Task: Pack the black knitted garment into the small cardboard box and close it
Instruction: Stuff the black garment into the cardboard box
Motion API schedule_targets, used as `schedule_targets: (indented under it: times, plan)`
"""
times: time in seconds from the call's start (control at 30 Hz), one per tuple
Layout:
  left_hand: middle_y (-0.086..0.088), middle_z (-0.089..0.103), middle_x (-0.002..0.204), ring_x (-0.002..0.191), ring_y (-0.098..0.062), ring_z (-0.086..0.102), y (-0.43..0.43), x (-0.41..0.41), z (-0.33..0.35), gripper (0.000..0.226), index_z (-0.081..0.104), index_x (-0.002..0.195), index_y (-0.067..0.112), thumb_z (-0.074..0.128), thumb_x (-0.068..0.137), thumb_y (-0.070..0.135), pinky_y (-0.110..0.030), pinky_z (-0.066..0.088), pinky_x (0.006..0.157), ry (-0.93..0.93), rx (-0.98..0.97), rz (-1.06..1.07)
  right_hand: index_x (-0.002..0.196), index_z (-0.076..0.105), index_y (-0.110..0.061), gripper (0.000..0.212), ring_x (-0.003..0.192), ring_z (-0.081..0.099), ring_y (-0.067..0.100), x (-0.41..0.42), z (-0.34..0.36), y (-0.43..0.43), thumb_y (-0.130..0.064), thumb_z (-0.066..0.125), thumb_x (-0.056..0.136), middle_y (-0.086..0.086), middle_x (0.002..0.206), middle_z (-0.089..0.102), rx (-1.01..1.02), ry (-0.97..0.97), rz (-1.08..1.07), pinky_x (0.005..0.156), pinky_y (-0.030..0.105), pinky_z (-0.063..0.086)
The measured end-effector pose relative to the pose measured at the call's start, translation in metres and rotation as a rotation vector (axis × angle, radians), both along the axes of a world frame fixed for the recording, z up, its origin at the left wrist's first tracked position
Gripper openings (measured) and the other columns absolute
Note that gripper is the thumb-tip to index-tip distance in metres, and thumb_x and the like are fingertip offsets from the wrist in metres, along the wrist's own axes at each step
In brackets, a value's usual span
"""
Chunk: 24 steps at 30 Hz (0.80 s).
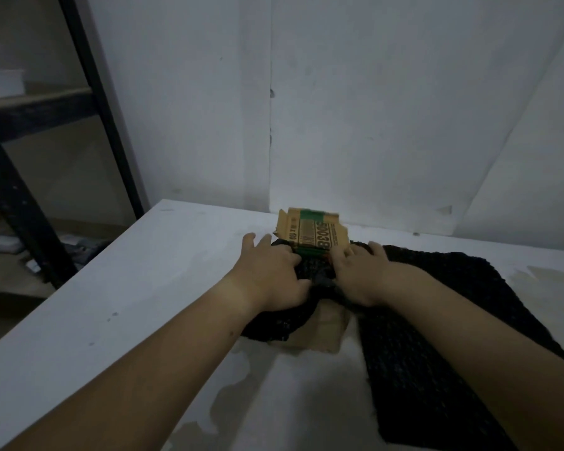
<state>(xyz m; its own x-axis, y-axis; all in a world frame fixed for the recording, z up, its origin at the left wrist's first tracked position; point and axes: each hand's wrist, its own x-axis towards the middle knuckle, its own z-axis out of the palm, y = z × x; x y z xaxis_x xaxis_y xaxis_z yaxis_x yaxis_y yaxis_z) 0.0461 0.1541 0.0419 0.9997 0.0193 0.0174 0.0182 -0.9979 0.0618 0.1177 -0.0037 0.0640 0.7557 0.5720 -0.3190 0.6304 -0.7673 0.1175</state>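
White surface (127,304), patchy. Black knitted garment (437,320) mostly trails right across it, one end bunched into small cardboard box (316,236), far flap up. Left grip (271,271), right grip (358,275): fingers curled into the bunched knit.

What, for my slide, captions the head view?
Left hand and right hand tuck black knitted garment into small cardboard box.
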Motion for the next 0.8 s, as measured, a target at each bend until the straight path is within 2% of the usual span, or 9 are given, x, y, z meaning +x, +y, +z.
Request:
schedule_targets:
  times: [0.1,0.2,0.27,0.37,0.47,0.57,0.63,0.73,0.8]
  plan:
    - [-0.001,0.056,0.125,0.136,-0.033,0.035,-0.001,0.000,0.001,0.042,0.064,0.106,0.024,0.041,0.087,0.053,-0.056,0.008,0.115,0.015,0.016,0.004,0.139,0.028,-0.009,0.043,0.138,0.032,0.032,0.004,-0.003,0.001,-0.034,0.031,0.103,0.017,0.148,0.039,-0.010,0.013,0.000,0.117,0.051,0.009]
    - [-0.001,0.057,0.120,0.131,-0.031,0.038,-0.001,0.000,0.001,0.040,0.059,0.094,0.026,0.037,0.084,0.057,-0.056,0.011,0.114,0.018,-0.018,0.009,0.135,0.037,-0.016,0.038,0.135,0.034,0.029,-0.004,0.003,-0.007,-0.035,0.038,0.102,0.012,0.142,0.045,0.090,0.003,0.033,0.117,0.048,0.013]
    - [-0.001,0.058,0.117,0.128,-0.030,0.039,-0.001,0.000,0.001,0.040,0.056,0.089,0.026,0.033,0.081,0.058,-0.056,0.012,0.113,0.015,-0.035,0.003,0.131,0.046,-0.021,0.035,0.129,0.040,0.027,-0.013,0.011,-0.018,-0.032,0.045,0.098,0.009,0.132,0.052,0.234,-0.098,0.097,0.114,0.043,0.023]
    - [-0.003,0.057,0.121,0.131,-0.031,0.038,0.001,0.001,0.000,0.036,0.054,0.092,0.026,0.036,0.087,0.056,-0.058,0.012,0.114,0.019,-0.015,0.004,0.109,0.063,-0.033,0.025,0.120,0.050,0.026,-0.027,0.030,-0.036,-0.031,0.048,0.089,0.001,0.112,0.065,0.473,-0.282,0.239,0.098,0.034,0.038]
    - [-0.003,0.057,0.121,0.132,-0.031,0.037,0.000,0.002,0.001,0.044,0.055,0.092,0.025,0.031,0.079,0.059,-0.057,0.011,0.114,0.044,-0.014,0.004,0.116,0.065,-0.040,0.034,0.138,0.032,0.026,-0.038,0.038,-0.044,-0.032,0.047,0.089,0.000,0.131,0.059,0.255,-0.179,0.240,0.113,0.036,0.022]
    - [-0.002,0.058,0.118,0.129,-0.030,0.038,0.000,0.001,0.001,0.054,0.064,0.098,0.023,0.029,0.076,0.059,-0.056,0.012,0.113,0.024,-0.023,-0.001,0.127,0.060,-0.036,0.040,0.145,0.015,0.027,-0.042,0.031,-0.035,-0.037,0.044,0.091,0.008,0.144,0.047,0.030,-0.020,0.190,0.118,0.042,0.007]
    - [-0.002,0.057,0.120,0.132,-0.030,0.037,0.000,0.000,0.001,0.054,0.066,0.101,0.023,0.031,0.077,0.057,-0.056,0.012,0.114,0.023,-0.024,0.003,0.111,0.065,-0.027,0.035,0.144,0.014,0.027,-0.039,0.022,-0.023,-0.045,0.041,0.091,0.010,0.136,0.051,-0.079,0.068,0.160,0.118,0.046,0.004]
    - [-0.003,0.056,0.125,0.136,-0.031,0.034,-0.002,0.000,0.002,0.059,0.066,0.108,0.022,0.030,0.075,0.056,-0.056,0.010,0.115,0.052,-0.024,0.018,0.081,0.059,-0.020,0.039,0.142,0.020,0.027,-0.032,0.016,-0.011,-0.055,0.041,0.088,0.008,0.118,0.058,-0.138,0.110,0.155,0.117,0.050,0.003]
    - [-0.002,0.057,0.124,0.135,-0.030,0.035,-0.002,0.000,0.003,0.056,0.065,0.102,0.022,0.029,0.074,0.055,-0.057,0.010,0.115,0.056,-0.026,0.019,0.077,0.059,-0.021,0.041,0.139,0.026,0.025,-0.033,0.022,-0.015,-0.059,0.045,0.086,0.004,0.109,0.061,-0.112,0.107,0.187,0.118,0.049,0.003]
